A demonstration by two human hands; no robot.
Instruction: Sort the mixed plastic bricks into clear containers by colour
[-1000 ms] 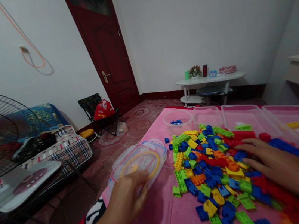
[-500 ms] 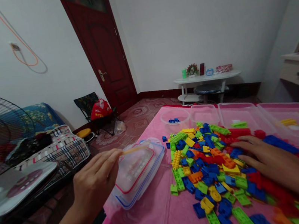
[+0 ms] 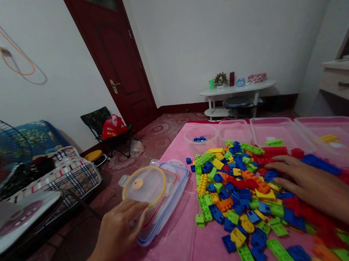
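Left hand (image 3: 123, 222) at the round lid (image 3: 143, 183), fingertips over its near rim, thumb tucked close below: a narrow grip, though I can't tell whether it is pinching the edge. And what a lid: clear, see-through, a bright yellow ring running all the way round, a small orange-toned disc towards its left side, pale clips jutting from the outside. It sits over the stack at the left of the pink cloth (image 3: 210, 250), overlapping the red-edged lid (image 3: 163, 202), with the blue-edged lid (image 3: 180, 174) below that. Whether it lies fully flat, I can't say. Another clear lid (image 3: 177, 253) lies nearest the wearer.

Over to the right hand (image 3: 301, 176), palm down on the blocks (image 3: 242, 194), thumb and fingers loosely apart, a blue block showing between them. Glossy blue, green, yellow, orange and red pieces sprawl there, beside the clear tubs (image 3: 233, 127) along the far edge.
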